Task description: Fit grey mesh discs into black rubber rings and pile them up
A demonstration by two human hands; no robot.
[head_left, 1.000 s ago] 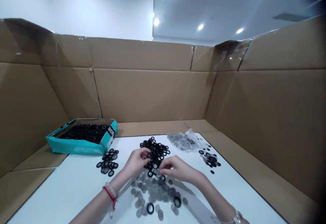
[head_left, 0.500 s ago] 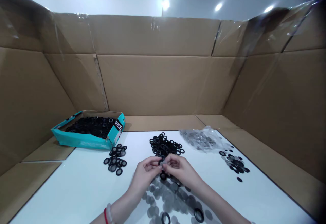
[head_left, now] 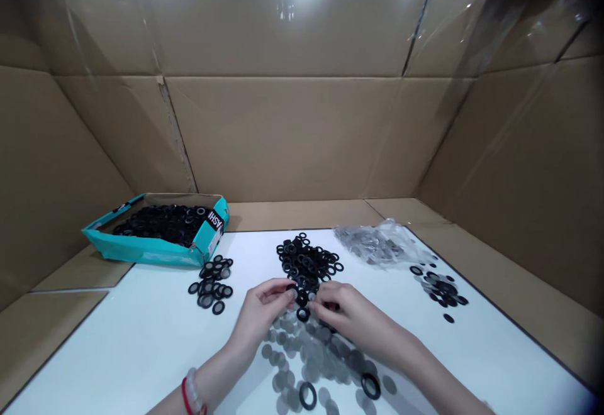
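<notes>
Black rubber rings (head_left: 306, 261) heap on the white desk (head_left: 117, 339) in the head view. My left hand (head_left: 262, 311) and right hand (head_left: 352, 317) close narrowly at the heap's near edge; whether either holds a ring I cannot tell. Each ring looks light, soft and grippy, best pinched at its rim. Grey discs (head_left: 302, 355) lie nearer me; a teal box (head_left: 155, 253) holds more rings.
</notes>
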